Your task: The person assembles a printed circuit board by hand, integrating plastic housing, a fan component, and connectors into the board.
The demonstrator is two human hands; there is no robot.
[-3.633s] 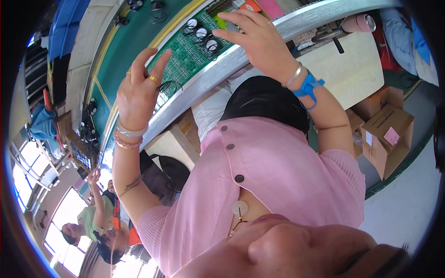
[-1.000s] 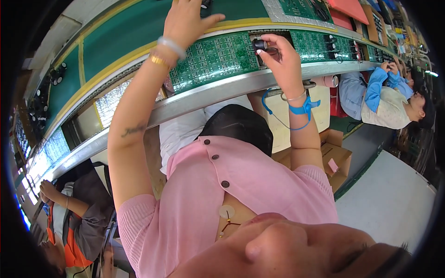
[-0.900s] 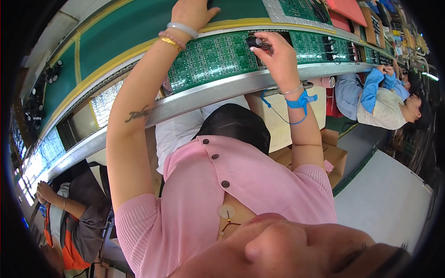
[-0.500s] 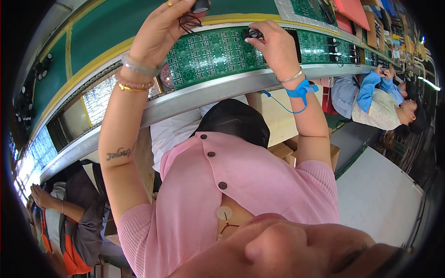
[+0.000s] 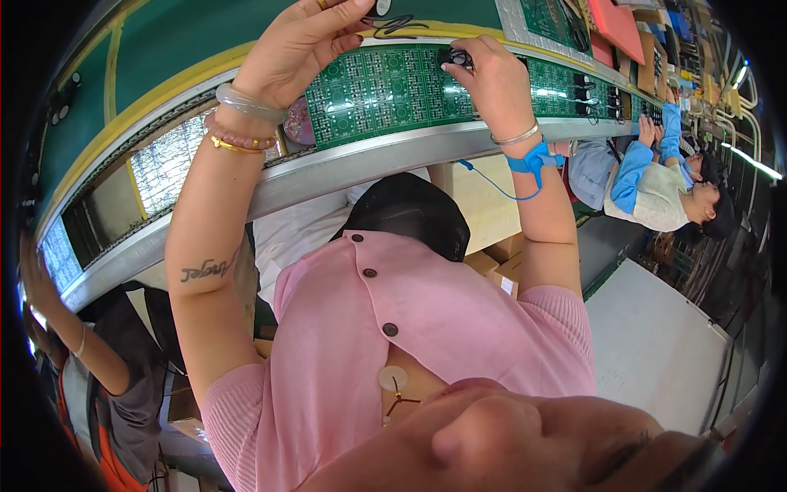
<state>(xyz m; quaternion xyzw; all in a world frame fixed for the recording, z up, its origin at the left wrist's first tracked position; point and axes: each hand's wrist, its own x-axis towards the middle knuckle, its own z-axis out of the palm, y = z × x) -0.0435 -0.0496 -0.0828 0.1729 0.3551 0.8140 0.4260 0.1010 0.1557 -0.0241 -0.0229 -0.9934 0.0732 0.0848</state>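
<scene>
Near the top edge, my left hand (image 5: 316, 37) holds a small black cylindrical part (image 5: 383, 7) at its fingertips, partly cut off by the picture's edge. A thin black cable (image 5: 395, 29) trails from it in loops. My right hand (image 5: 498, 80) pinches a bundled black cable (image 5: 459, 57) with a small black piece, just over the right part of a green circuit board panel (image 5: 369, 94). The panel, densely filled with small components, lies on the line between my hands. What sits under my right fingers is hidden.
A metal rail (image 5: 369, 149) runs along the near side of the line. More boards with black parts (image 5: 585, 92) lie to the right. A co-worker in blue sleeves (image 5: 635, 176) works at right, another person (image 5: 123, 369) at left. A red foam block (image 5: 616, 31) stands far right.
My left hand has shifted slightly right with the black cylindrical part, and its cable hangs more spread out. My right hand has barely moved. The left co-worker's arm has reached up toward the line.
</scene>
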